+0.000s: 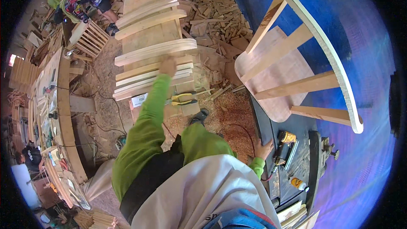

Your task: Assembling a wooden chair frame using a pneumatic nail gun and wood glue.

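Note:
My left hand (168, 66) reaches out over a row of pale wooden slats (148, 73) on a long board, touching or just above them. It is blurred, so its grip does not show. A stack of curved wooden rails (154, 51) lies just beyond. My right hand (263, 149) rests on the edge of a dark workbench (292, 165), fingers stretched out. Beside it lies a yellow-and-black nail gun (283, 147) with a hose. Farther right on that bench stands a wooden chair piece (296, 82), with a flat seat, several spindles and a curved top rail.
Pliers with yellow-and-black handles (183, 99) lie at the board's near end. A small glue bottle (299, 183) and a metal clamp (328, 148) are on the right. Wood offcuts (216, 17) cover the floor. People work at the left, near a cluttered bench (63, 114); cables trail across the floor.

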Motion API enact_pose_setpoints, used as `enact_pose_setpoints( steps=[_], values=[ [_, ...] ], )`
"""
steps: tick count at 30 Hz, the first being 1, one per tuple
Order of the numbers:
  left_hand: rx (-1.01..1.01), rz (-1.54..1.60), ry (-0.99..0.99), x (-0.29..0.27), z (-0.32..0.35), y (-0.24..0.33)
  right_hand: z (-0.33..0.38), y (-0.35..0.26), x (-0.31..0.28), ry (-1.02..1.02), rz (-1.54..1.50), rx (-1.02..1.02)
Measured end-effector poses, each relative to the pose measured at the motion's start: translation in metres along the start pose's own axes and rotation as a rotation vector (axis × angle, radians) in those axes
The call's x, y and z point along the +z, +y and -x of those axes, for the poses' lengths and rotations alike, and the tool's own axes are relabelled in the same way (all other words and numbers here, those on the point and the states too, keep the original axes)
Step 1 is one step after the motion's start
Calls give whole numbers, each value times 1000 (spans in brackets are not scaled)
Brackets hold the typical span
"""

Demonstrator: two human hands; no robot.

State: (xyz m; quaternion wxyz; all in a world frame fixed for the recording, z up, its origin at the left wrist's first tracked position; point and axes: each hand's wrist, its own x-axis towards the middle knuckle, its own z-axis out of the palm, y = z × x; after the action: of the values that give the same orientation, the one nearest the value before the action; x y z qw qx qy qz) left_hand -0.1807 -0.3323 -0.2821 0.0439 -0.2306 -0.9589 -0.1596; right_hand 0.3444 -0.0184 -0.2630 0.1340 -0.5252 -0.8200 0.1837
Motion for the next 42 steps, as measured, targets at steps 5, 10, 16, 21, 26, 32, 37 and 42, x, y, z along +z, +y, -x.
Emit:
enact_pose_setpoints(
  steps=[5, 10, 16, 21, 26, 32, 37, 42],
  values=[
    [-197, -110, -416, -25, 7, -65, 5, 5, 20, -58, 8, 16],
    [-19, -44, -382, -30, -6, -98, 0, -15, 15, -150, 36, 81],
    [316, 270, -130, -81, -35, -76, -1, -17, 6, 42, 8, 40],
    [272, 877, -381, -232, -48, 60, -15, -73, -25, 5, -206, 8],
    [408, 1483, -345, -262, -5, 191, -29, -161, -70, 19, -602, -211],
    [911, 1722, -722, -194, 37, 346, -20, -171, -74, -233, -539, -546],
    [976, 1703, -705, -163, 60, 427, -58, -114, -43, -28, -471, -527],
    [931, 1755, -711, -151, 73, 481, -93, -70, -19, -42, -477, -495]
  ],
)
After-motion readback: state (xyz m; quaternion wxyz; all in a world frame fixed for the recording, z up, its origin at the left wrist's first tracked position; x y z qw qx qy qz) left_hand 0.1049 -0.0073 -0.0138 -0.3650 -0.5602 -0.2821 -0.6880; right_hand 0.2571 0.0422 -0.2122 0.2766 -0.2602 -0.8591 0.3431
